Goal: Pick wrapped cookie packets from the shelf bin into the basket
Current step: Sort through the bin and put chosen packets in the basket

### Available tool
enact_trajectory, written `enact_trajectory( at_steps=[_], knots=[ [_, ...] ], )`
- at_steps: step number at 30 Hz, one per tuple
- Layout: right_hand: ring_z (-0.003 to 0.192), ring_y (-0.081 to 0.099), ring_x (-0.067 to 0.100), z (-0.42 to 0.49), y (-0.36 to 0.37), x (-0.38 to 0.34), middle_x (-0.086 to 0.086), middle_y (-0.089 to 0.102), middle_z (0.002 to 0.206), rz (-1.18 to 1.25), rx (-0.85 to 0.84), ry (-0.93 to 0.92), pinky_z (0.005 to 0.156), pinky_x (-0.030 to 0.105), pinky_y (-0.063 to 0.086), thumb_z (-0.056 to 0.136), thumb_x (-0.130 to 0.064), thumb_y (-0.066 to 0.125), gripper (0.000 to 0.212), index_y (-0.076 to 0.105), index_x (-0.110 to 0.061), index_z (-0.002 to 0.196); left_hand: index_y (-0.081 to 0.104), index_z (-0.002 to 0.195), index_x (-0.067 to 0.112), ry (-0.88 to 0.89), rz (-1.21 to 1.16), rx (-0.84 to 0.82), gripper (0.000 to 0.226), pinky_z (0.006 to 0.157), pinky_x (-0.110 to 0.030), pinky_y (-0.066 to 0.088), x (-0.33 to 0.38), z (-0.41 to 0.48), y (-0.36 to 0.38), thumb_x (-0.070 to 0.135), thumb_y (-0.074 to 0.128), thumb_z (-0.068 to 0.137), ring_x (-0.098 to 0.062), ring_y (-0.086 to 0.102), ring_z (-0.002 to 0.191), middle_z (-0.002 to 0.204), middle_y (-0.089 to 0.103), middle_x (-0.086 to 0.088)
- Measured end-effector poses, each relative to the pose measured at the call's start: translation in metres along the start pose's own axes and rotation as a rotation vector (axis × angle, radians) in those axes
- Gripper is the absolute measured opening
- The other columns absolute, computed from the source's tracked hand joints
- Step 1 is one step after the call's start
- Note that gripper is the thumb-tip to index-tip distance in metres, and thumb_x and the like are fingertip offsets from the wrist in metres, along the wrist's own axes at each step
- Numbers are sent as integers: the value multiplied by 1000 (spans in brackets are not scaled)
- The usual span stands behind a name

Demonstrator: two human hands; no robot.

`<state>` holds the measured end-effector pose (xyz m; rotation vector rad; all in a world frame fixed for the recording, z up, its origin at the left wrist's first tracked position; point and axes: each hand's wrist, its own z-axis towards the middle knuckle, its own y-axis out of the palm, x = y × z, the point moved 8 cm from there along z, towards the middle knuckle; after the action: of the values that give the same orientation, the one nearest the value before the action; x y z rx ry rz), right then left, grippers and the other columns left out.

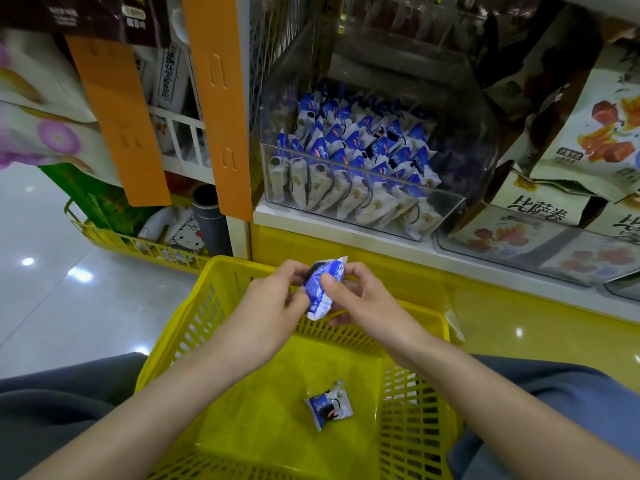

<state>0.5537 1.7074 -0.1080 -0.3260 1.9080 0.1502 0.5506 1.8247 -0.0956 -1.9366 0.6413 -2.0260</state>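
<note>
A clear plastic shelf bin (273, 98) holds several blue-and-white wrapped cookie packets (349, 157). Below it, a yellow plastic basket (180, 334) rests between my knees. One cookie packet (329, 405) lies on the basket floor. Both hands hold another blue-and-white packet (320, 289) above the basket's far rim. My left hand (273, 299) pinches its left side and my right hand (356, 292) pinches its right side, thumb on the front.
Orange shelf uprights (218, 98) stand left of the bin. Boxes with printed snacks (561, 188) fill the shelf to the right. A yellow wire rack (138, 244) with bagged goods sits on the glossy floor at left. A yellow shelf base (519, 306) runs behind the basket.
</note>
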Motion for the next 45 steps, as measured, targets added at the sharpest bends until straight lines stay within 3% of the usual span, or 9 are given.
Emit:
enact_trajectory(
  at_steps=[6, 14, 20, 25, 29, 33, 38, 41, 45],
  knots=[
    [76, 60, 20, 1, 11, 0, 3, 63, 100, -57, -35, -118, 54, 17, 47, 90, -16, 57, 16, 42, -20, 94, 50, 104, 15, 121, 387, 63, 19, 63, -44, 46, 13, -4, -8, 29, 39, 97, -28, 59, 74, 81, 64, -5],
    [87, 59, 21, 3, 7, -5, 8, 61, 114, -89, -42, -172, 60, 20, 50, 89, -22, 58, 18, 43, -21, 99, 49, 75, 17, 76, 164, 157, 20, 46, -18, 33, 11, 3, -19, 15, 45, 95, -8, 45, 50, 52, 46, 5],
    [69, 64, 4, 7, -5, -7, 11, 63, 102, -8, 56, -174, 56, 18, 49, 92, -15, 52, 15, 44, -14, 105, 59, 116, 21, 14, 70, 48, 29, 62, -1, 42, 6, 2, -3, 14, 55, 88, 8, 58, 77, 91, 62, 12],
    [72, 62, 9, 7, -4, -6, 4, 62, 103, -13, 59, -161, 57, 21, 51, 90, -17, 56, 20, 43, -17, 105, 61, 114, 19, 9, 38, -10, 36, 64, -5, 44, 4, 6, -3, 0, 50, 85, -2, 62, 81, 97, 65, 6],
    [76, 53, 11, 4, -2, -20, -9, 55, 108, -122, 23, -272, 64, 21, 47, 82, -12, 66, 37, 43, -30, 107, 56, 96, 18, -211, -461, -56, 35, 57, -15, 50, -4, 9, 3, -11, 39, 89, -4, 64, 65, 83, 67, -2],
    [72, 51, 2, -3, -1, -28, -19, 54, 116, -335, 30, -379, 66, 19, 45, 76, -22, 74, 57, 42, -42, 119, 55, 92, 13, -447, -923, -72, 20, 52, -22, 52, -6, 9, 11, 10, 36, 95, -17, 63, 68, 78, 66, -8],
    [91, 46, -2, -10, -3, -30, -18, 52, 113, -733, 162, -521, 80, 14, 41, 68, -45, 74, 70, 40, -36, 129, 60, 102, 21, -304, -704, -95, 27, 79, -34, 50, -8, 5, 14, 39, 57, 81, -20, 68, 91, 96, 72, -7],
    [103, 48, -5, -6, -7, -27, -23, 50, 108, -575, 158, -463, 87, 9, 40, 72, -40, 73, 65, 36, -38, 125, 60, 95, 23, -282, -648, 37, 12, 69, -22, 52, -14, 8, 5, 24, 48, 94, -7, 68, 79, 85, 73, 3],
    [90, 62, 16, -1, -4, -23, -9, 63, 106, -310, 55, -356, 75, 31, 54, 83, -20, 67, 34, 50, -33, 109, 62, 91, 19, -217, -663, 89, 22, 57, -12, 49, -4, 11, -3, 25, 42, 96, 1, 65, 67, 73, 72, 8]
  ],
)
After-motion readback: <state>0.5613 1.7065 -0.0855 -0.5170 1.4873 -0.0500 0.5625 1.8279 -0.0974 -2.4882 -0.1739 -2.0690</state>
